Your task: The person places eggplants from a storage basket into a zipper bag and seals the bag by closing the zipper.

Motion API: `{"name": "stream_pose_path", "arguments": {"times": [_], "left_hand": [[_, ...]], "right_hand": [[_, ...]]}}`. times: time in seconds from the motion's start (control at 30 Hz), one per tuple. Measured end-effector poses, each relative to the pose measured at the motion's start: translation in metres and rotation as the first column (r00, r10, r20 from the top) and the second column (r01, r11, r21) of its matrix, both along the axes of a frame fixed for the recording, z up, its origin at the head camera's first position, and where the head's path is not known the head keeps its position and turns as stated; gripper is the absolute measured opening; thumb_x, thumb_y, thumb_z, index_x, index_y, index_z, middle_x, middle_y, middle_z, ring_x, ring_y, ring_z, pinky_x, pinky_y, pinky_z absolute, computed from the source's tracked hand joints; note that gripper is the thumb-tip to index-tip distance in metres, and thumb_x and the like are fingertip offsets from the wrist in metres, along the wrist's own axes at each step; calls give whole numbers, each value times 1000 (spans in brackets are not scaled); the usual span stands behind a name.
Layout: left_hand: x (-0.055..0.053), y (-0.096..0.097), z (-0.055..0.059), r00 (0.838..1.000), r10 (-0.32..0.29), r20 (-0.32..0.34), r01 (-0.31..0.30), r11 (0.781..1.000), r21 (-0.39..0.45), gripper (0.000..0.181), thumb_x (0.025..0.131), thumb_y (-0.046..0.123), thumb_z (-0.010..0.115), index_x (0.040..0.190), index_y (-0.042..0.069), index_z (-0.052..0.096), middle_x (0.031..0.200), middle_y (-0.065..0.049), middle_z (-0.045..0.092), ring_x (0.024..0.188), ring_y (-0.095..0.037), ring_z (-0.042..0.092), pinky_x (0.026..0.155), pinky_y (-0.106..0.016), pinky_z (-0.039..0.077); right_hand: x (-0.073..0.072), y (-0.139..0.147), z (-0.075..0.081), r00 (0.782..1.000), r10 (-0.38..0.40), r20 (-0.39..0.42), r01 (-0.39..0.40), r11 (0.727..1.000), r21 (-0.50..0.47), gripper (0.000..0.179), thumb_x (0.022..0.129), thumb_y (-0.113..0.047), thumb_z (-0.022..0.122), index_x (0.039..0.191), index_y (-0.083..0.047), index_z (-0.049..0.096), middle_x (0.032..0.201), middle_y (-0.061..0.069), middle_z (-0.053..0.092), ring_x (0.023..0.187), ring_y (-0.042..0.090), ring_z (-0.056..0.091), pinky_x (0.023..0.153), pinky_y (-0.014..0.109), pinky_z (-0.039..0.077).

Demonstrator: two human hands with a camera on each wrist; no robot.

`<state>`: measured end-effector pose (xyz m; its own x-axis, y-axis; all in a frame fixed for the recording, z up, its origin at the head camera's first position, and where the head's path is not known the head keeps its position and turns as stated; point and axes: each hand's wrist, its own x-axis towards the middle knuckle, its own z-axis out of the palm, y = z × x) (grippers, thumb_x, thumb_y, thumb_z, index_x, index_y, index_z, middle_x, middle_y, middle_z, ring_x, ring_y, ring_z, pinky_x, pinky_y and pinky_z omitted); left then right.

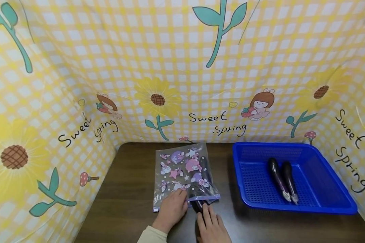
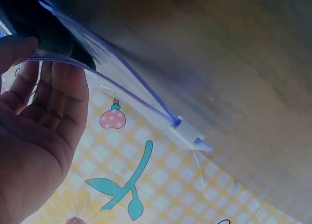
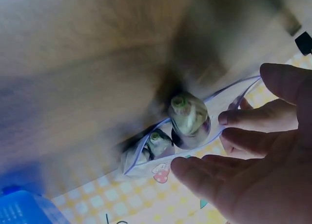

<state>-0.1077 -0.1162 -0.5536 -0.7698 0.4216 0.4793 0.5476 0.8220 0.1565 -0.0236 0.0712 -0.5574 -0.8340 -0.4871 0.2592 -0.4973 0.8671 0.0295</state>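
A clear zip bag (image 1: 174,173) printed with stars and cartoon figures lies on the table, its mouth toward me. My left hand (image 1: 172,208) pinches the upper lip of that mouth, thumb inside and fingers outside in the left wrist view. Out of the opening pokes the stem end of a dark eggplant (image 3: 189,117). Deeper in the bag sits another eggplant (image 3: 159,145), partly hidden by the plastic. My right hand (image 1: 212,225) has its fingers extended beside the protruding eggplant. The white slider (image 2: 187,135) is at the left end of the zip.
A blue plastic basket (image 1: 295,210) stands to the right on the dark wooden table (image 1: 121,192). Two eggplants (image 1: 280,179) lie inside it. Yellow checked cloth (image 1: 182,67) walls in the table at the back and both sides.
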Motion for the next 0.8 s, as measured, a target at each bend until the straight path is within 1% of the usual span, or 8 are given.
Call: {"name": "stream_pose_path", "arguments": {"times": [0.1,0.2,0.27,0.33,0.4,0.57,0.67,0.8], "left_hand": [[-1,0,-1,1000,0,0,0,1000,7,25,74,11,79,80,15,55,76,2,51,65,-19,53,51,-34,46],[-1,0,-2,1000,0,-2,0,1000,10,26,73,11,79,80,15,55,76,2,52,65,-20,54,51,-35,46],[-1,0,-2,1000,-3,0,3,1000,11,26,73,11,80,80,15,55,77,2,52,65,-20,54,52,-35,47],[-1,0,-2,1000,-2,10,2,1000,8,26,74,12,80,81,15,55,77,2,52,66,-20,54,52,-35,47],[0,0,-1,1000,-1,26,1,1000,7,25,75,12,80,81,15,55,77,2,52,66,-19,54,53,-35,46],[0,0,0,1000,-7,19,7,1000,2,27,74,12,81,80,15,55,77,2,51,65,-19,53,52,-35,46],[1,1,0,1000,-10,-8,10,1000,4,28,73,11,81,80,14,54,77,1,51,64,-20,54,51,-35,46],[1,1,1,1000,-5,-20,5,1000,15,29,72,10,81,80,14,53,77,1,50,64,-20,54,49,-35,45]], "right_hand": [[4,4,-2,998,34,48,-35,999,2,67,75,-42,80,124,2,64,139,24,53,123,39,54,88,45,52],[7,5,-7,994,43,99,-41,999,-17,67,84,-51,70,122,5,65,141,25,52,126,39,53,91,42,51],[8,4,-12,996,39,80,-37,999,-25,71,86,-57,62,120,5,66,142,25,51,127,40,52,91,41,51],[7,1,-18,999,36,2,-36,999,-29,68,86,-55,62,117,6,68,140,26,53,125,40,54,90,40,51],[3,-2,-22,992,40,-118,-43,999,-25,54,84,-41,64,112,5,69,135,26,56,121,39,57,86,38,53],[-15,-14,-26,928,21,-372,-46,997,-58,30,82,-10,50,100,3,71,119,25,62,102,37,63,64,33,54],[-25,-21,-28,904,3,-428,-44,995,-85,30,84,-4,42,95,3,69,111,27,60,89,37,61,51,32,51],[-33,-29,-31,874,-6,-486,-32,997,-70,32,84,-5,39,90,4,69,106,29,60,80,38,58,45,31,46]]}}
